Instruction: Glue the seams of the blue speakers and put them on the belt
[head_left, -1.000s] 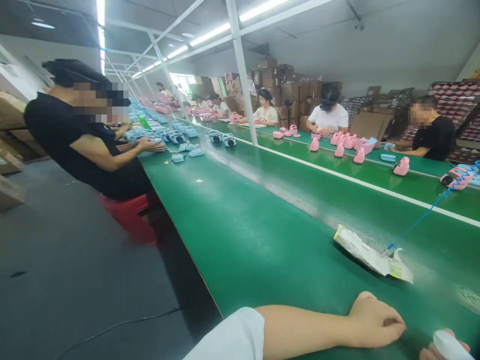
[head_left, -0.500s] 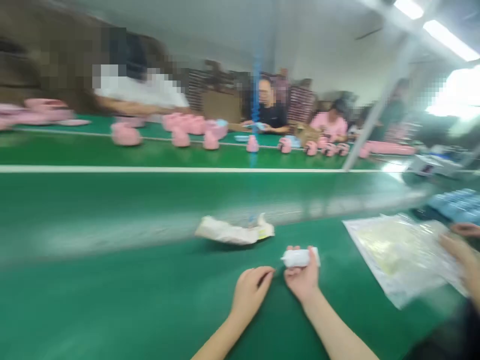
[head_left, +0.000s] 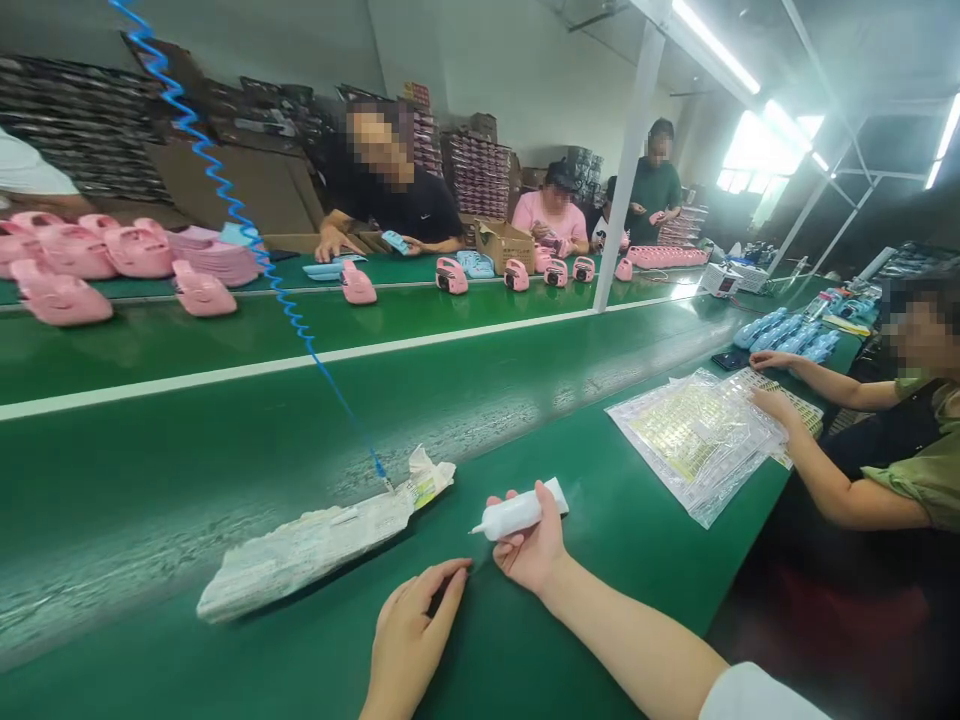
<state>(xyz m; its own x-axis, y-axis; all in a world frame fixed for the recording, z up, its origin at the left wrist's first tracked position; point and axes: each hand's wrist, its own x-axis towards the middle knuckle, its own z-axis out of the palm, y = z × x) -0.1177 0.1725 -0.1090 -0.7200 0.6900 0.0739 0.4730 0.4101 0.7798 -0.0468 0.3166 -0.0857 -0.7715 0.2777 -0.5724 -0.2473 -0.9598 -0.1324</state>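
Note:
My right hand (head_left: 536, 550) is wrapped around a white squeeze bottle (head_left: 517, 514), palm up, with its thin nozzle pointing left. My left hand (head_left: 416, 615) lies low over the green bench just left of it, thumb and forefinger brought together. Whatever those fingertips hold, if anything, is too small to make out. Beyond both hands, a long bundle wrapped in pale printed paper (head_left: 307, 555) rests along the bench edge. A blue coiled line (head_left: 281, 285) comes down from above to its right end.
Across the green conveyor (head_left: 450, 370), pink radio-shaped casings (head_left: 451, 275) stand in a row, with several people working behind. At right, a co-worker's hands (head_left: 776, 405) touch plastic-covered sheets (head_left: 694, 430). Blue parts (head_left: 787, 333) and a white post (head_left: 630, 170) stand farther off.
The view has swung to the right and sharpened, bringing the co-worker on the right and more of the paper bundle into view. My right hand keeps the bottle; my left fingers stay pinched.

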